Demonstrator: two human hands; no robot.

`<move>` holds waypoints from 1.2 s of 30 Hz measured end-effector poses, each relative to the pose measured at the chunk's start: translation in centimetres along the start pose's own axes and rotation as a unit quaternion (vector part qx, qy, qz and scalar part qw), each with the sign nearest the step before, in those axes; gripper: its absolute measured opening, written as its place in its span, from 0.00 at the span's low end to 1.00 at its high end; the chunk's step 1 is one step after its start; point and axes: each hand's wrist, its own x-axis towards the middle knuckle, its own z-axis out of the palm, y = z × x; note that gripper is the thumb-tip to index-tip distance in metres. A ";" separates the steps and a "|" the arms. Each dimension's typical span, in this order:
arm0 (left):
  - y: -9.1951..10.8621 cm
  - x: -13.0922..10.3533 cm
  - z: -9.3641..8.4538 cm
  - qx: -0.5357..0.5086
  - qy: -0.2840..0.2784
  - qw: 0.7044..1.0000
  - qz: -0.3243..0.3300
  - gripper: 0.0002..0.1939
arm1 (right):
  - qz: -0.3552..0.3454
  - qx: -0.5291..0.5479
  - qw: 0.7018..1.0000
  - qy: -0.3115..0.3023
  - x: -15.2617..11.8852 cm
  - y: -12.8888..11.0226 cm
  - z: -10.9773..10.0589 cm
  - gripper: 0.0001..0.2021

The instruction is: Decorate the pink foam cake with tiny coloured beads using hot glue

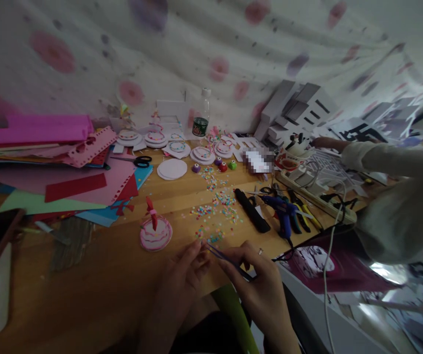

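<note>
Near the table's front edge, my right hand (254,273) is closed around dark blue tweezers (229,259). Their tips reach to the fingertips of my left hand (185,270), which is closed in a pinch. Whatever sits between those left fingertips is too small to make out. Just beyond both hands lie scattered colourful paper dots (211,233). To the left of them is a small round white and pink paper piece (156,234) with pink wavy trim and a red paper piece (152,214) standing on it.
White discs (172,169) and decorated ones line the back, with small craft punches (222,167) and a bottle (201,115). Coloured paper (75,184) and scissors (143,161) lie left. At right are a glue gun (283,211), pliers (302,211), a power strip (318,199) and another person's sleeve (392,157).
</note>
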 end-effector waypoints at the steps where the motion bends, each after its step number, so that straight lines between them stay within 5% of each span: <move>1: 0.0 -0.1 0.1 -0.023 0.002 1.000 -0.011 0.15 | 0.002 0.004 1.000 0.000 0.0 0.0 0.0 0.04; 15: 0.8 -0.7 1.5 -0.075 0.016 0.997 -0.025 0.14 | 0.038 0.056 0.998 -0.004 0.1 1.0 0.4 0.03; 27: 0.5 -0.7 1.1 -0.074 0.015 0.997 -0.019 0.14 | 0.160 0.128 0.978 -0.023 0.1 1.3 0.4 0.09; 36: 0.8 -0.9 1.3 -0.035 0.027 0.999 -0.006 0.12 | 0.190 0.151 0.969 -0.038 0.1 1.2 0.4 0.09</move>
